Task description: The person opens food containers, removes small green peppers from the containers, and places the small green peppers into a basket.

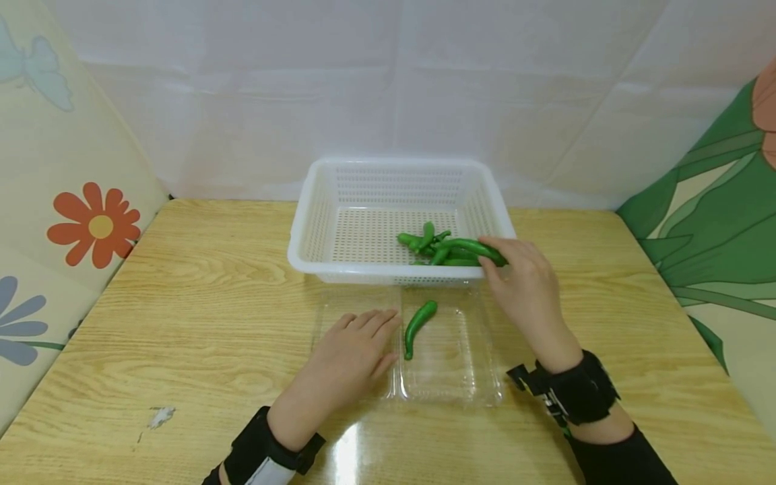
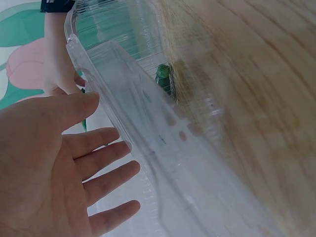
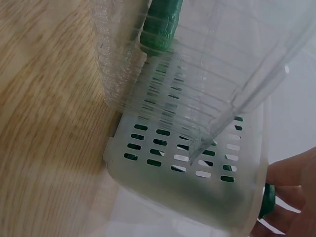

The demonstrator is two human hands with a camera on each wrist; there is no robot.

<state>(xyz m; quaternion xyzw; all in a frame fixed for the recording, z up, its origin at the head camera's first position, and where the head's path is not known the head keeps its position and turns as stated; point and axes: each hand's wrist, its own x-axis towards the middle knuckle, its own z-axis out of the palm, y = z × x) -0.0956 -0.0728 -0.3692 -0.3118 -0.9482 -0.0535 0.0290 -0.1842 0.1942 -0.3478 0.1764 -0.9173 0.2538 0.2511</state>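
Note:
My right hand (image 1: 529, 289) pinches one end of a long green chili pepper (image 1: 465, 244) between thumb and fingers, at the front right corner of a white plastic basket (image 1: 388, 270). Several more green peppers (image 1: 428, 233) lie heaped beneath it on the basket's floor. In front of the basket lies a clear plastic container (image 1: 445, 389) with two halves. One curved green pepper (image 1: 417, 330) rests in its right half. My left hand (image 1: 348, 357) is over the left half with its fingers extended; the left wrist view shows the fingertips (image 2: 129, 208) right at the clear rim, holding nothing.
The wood-grain table (image 1: 212, 323) has a worn pale patch (image 1: 161, 417) at the left front. A white cloth (image 1: 273, 101) hangs behind the basket. Panels with printed flowers (image 1: 100, 227) and leaves stand at both sides.

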